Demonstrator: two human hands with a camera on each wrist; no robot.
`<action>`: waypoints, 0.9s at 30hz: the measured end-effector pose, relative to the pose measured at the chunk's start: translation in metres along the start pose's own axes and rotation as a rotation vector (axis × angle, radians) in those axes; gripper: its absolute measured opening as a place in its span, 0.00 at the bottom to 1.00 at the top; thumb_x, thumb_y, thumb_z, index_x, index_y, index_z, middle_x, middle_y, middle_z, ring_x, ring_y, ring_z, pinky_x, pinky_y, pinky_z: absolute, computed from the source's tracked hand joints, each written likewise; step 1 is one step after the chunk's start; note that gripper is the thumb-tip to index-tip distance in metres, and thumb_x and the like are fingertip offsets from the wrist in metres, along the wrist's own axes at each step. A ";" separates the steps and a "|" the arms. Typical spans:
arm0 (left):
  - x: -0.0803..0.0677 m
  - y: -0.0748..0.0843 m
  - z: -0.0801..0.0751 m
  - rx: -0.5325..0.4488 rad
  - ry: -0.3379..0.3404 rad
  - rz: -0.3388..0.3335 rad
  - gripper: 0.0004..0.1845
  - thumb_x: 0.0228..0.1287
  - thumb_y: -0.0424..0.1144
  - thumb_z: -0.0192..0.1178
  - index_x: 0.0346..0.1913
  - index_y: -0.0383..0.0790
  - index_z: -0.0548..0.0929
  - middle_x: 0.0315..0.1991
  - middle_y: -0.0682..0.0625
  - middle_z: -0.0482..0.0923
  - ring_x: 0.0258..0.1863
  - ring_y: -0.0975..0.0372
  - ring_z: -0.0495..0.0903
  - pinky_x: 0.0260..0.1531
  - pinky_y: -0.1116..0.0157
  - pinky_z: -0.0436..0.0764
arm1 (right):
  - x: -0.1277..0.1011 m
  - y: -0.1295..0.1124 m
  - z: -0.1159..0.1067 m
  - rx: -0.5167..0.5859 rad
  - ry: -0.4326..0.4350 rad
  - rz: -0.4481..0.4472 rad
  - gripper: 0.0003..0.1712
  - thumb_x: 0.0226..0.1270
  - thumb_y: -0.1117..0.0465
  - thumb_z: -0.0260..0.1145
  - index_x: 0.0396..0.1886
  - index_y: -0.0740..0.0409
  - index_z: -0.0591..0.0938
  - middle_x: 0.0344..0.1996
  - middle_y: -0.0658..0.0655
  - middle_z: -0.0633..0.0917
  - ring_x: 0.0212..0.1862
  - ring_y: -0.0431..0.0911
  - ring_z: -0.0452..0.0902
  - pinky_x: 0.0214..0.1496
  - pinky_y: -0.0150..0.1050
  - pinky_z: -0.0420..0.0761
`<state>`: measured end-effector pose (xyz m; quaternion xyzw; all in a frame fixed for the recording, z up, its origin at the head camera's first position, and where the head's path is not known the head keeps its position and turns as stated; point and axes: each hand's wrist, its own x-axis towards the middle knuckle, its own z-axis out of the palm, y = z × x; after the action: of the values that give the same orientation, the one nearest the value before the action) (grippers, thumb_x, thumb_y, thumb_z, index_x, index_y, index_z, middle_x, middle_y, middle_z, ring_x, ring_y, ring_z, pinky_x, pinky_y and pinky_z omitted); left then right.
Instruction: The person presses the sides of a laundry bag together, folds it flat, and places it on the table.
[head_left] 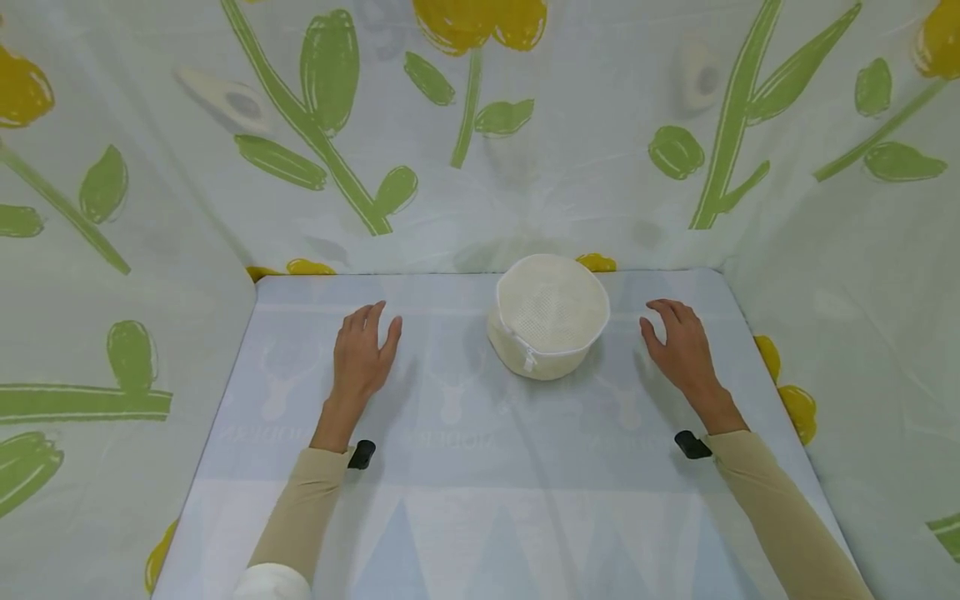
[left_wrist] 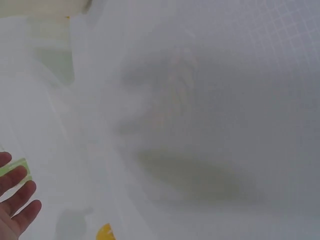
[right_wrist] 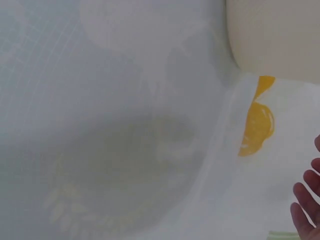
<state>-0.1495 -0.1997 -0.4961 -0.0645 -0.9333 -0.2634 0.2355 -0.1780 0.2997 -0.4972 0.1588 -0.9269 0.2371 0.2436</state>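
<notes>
A round cream mesh laundry bag (head_left: 553, 304) with a white zipper around its rim stands upright near the back of the table. My left hand (head_left: 363, 350) hovers to its left, fingers relaxed and holding nothing. To the bag's right is my right hand (head_left: 678, 346), loosely bent and also holding nothing. Both hands are apart from the bag. In the left wrist view the fingers (left_wrist: 22, 200) show at the lower left edge. The right wrist view has part of the bag (right_wrist: 275, 40) at the top right, with the fingers (right_wrist: 302, 205) below it.
The table (head_left: 465, 442) has a pale blue and white cover with faint prints. Hanging cloth (head_left: 570, 200) with green leaves and yellow flowers encloses the table at the back and both sides. Each wrist carries a small black device, such as the one (head_left: 362, 454) on the left.
</notes>
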 end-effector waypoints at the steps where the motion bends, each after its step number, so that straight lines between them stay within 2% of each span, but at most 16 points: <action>1: 0.001 0.002 0.001 -0.010 0.009 0.005 0.26 0.78 0.47 0.56 0.63 0.26 0.78 0.57 0.29 0.78 0.58 0.37 0.75 0.56 0.40 0.75 | 0.001 -0.001 0.000 0.010 0.003 0.003 0.17 0.67 0.70 0.71 0.52 0.73 0.81 0.50 0.73 0.82 0.53 0.68 0.76 0.56 0.64 0.75; 7: 0.005 0.014 0.005 -0.078 0.050 0.025 0.23 0.77 0.44 0.57 0.60 0.26 0.80 0.55 0.30 0.80 0.55 0.38 0.77 0.56 0.42 0.77 | 0.004 -0.012 -0.001 0.048 0.007 0.046 0.17 0.70 0.69 0.69 0.55 0.71 0.80 0.51 0.72 0.81 0.54 0.66 0.76 0.55 0.63 0.77; 18: 0.015 0.034 0.013 -0.183 0.028 -0.008 0.23 0.79 0.45 0.54 0.62 0.29 0.80 0.57 0.33 0.80 0.56 0.42 0.77 0.56 0.45 0.78 | 0.010 -0.023 0.001 0.168 0.005 0.118 0.17 0.74 0.68 0.65 0.58 0.71 0.79 0.53 0.70 0.81 0.53 0.62 0.78 0.56 0.59 0.79; 22: 0.016 0.039 0.016 -0.231 0.017 -0.050 0.23 0.80 0.46 0.53 0.62 0.29 0.80 0.57 0.34 0.79 0.57 0.43 0.77 0.57 0.45 0.77 | 0.012 -0.028 0.001 0.197 0.013 0.136 0.17 0.75 0.67 0.64 0.58 0.71 0.78 0.53 0.69 0.81 0.53 0.60 0.79 0.56 0.57 0.79; 24: 0.017 0.042 0.017 -0.264 0.007 -0.075 0.23 0.80 0.46 0.52 0.62 0.30 0.80 0.57 0.34 0.79 0.56 0.43 0.77 0.55 0.45 0.78 | 0.012 -0.031 0.001 0.207 0.027 0.143 0.17 0.75 0.67 0.64 0.58 0.71 0.79 0.53 0.68 0.82 0.53 0.59 0.79 0.57 0.50 0.80; 27: 0.018 0.048 0.019 -0.303 -0.012 -0.107 0.22 0.81 0.46 0.51 0.63 0.31 0.80 0.57 0.35 0.79 0.55 0.44 0.78 0.52 0.46 0.78 | 0.013 -0.033 0.002 0.223 0.056 0.154 0.16 0.76 0.66 0.64 0.58 0.70 0.79 0.52 0.67 0.83 0.52 0.58 0.80 0.57 0.32 0.77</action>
<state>-0.1616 -0.1492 -0.4795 -0.0512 -0.8862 -0.4131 0.2032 -0.1761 0.2686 -0.4801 0.1067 -0.8970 0.3612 0.2315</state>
